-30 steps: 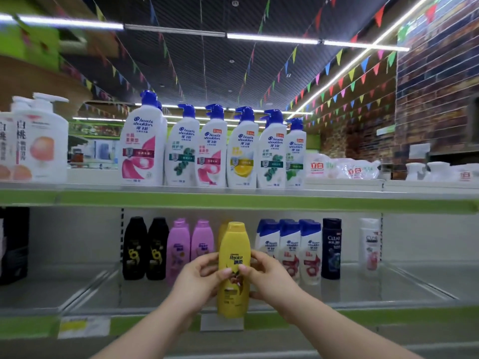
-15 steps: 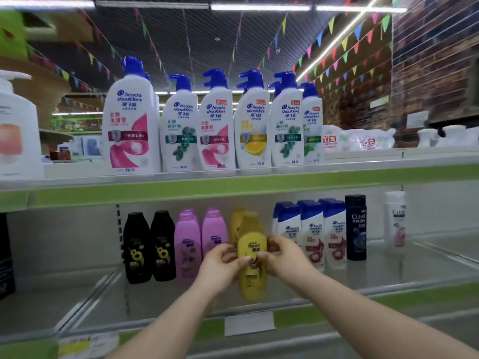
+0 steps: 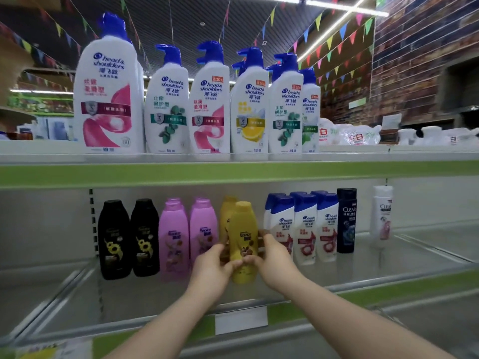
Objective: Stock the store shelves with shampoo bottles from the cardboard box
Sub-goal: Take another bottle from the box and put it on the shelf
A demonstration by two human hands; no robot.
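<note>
The rear yellow bottle [image 3: 226, 211] is largely hidden by the front yellow bottle [image 3: 243, 237]; only its cap and left shoulder are seen. The front bottle's lower sides are covered by the left hand [image 3: 211, 270] and right hand [image 3: 274, 260]. Both forearms [image 3: 160, 330] are cut off by the lower edge. The white bottle [image 3: 383, 213] at the right is blurred, and the yellow tag [image 3: 39, 352] in the lower left corner cannot be read.

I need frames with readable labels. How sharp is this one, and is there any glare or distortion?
Head view: labels on the pump bottles read crisply. Head view: the pink bottles and the held yellow bottle are smeared soft, their small print illegible. Head view: the light strip is blown out, but no glare hits the labels. Head view: wide-angle stretch swells the leftmost pump bottle.
</note>
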